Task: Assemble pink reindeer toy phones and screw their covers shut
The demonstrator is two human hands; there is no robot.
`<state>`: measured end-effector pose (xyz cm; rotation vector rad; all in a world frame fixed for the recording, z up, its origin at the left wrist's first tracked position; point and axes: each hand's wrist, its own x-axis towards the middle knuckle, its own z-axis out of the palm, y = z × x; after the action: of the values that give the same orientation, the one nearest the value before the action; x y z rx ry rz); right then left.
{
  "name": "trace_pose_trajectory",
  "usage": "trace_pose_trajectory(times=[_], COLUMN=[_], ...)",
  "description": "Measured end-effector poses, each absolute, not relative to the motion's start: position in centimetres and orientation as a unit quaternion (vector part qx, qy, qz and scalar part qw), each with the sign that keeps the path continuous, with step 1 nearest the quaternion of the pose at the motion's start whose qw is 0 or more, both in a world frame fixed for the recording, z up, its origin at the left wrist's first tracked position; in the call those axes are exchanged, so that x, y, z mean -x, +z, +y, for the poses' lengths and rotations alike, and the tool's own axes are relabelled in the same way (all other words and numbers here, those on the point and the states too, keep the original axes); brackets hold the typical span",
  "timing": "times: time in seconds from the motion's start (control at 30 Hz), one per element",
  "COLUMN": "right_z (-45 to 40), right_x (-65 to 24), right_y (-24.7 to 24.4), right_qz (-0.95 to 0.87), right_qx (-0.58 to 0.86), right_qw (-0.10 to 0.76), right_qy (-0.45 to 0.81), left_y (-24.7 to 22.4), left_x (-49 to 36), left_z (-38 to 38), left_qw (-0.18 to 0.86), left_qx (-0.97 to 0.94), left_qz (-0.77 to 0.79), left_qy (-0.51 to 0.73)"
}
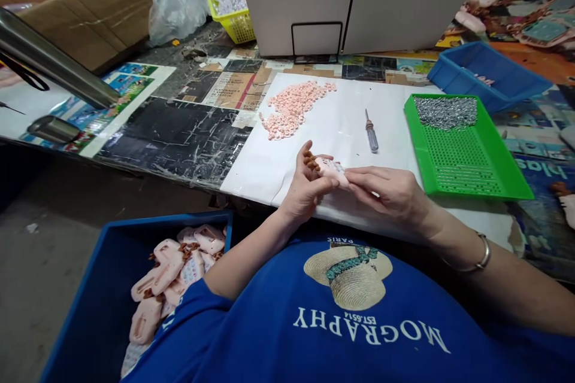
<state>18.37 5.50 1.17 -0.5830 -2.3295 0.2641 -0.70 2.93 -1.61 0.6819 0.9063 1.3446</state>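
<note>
My left hand [304,191] is closed on the left end of a pink plastic toy [332,169] with small brown parts sticking up and coloured marks on its face. My right hand [393,194] pinches the toy's right end. Both hands hold it just above the front of a white sheet [336,131]. Beyond them lies a heap of small pink plastic pieces [291,108]. A screwdriver [371,134] with a clear handle rests to their right, its tip pointing away from me. The toy's underside is hidden.
On the right, a green tray [467,161] contains many small metal screws [444,112]. Behind it stands a blue basket [489,75]. A blue bin [99,269] of similar pink toys [168,269] is at my lower left. A large carton [309,12] and yellow basket [238,27] stand behind.
</note>
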Motion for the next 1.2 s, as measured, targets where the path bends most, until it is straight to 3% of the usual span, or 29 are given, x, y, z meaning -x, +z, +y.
trace_pose_trajectory(times=[0.13,0.27,0.37,0.43,0.67,0.8,0.93,1.2], right_z=[5.7,7.6,11.1,14.0,19.8,15.4,7.8,2.4], right_x=[-18.6,-19.4,-20.1,-20.2,-18.7,-19.0,-20.5,-21.5], right_y=[2.2,3.0,2.2,1.1,0.9,3.9,5.4,2.8], right_qz=[-0.923,-0.935,-0.914,-0.877,-0.838,-0.844,-0.908,-0.925], right_qx=[0.206,0.193,0.330,0.464,0.541,0.522,0.360,0.305], right_qw=[0.318,0.274,0.229,0.127,0.070,0.123,0.215,0.223], right_qy=[0.061,0.119,0.061,-0.003,0.021,0.003,0.016,-0.044], left_y=[-1.4,-1.4,-1.3,-1.0,-0.2,0.1,0.2,-0.3], left_x=[0.6,0.6,0.6,0.6,0.3,0.2,0.1,0.1], left_z=[2.9,2.9,3.1,3.2,3.1,2.9,2.9,3.1], left_qw=[0.634,0.634,0.638,0.644,0.639,0.645,0.650,0.640], left_qx=[-0.310,-0.317,-0.295,-0.275,-0.234,-0.211,-0.203,-0.218], left_qz=[0.387,0.389,0.402,0.410,0.425,0.410,0.404,0.404], left_qy=[0.594,0.589,0.587,0.584,0.597,0.610,0.611,0.616])
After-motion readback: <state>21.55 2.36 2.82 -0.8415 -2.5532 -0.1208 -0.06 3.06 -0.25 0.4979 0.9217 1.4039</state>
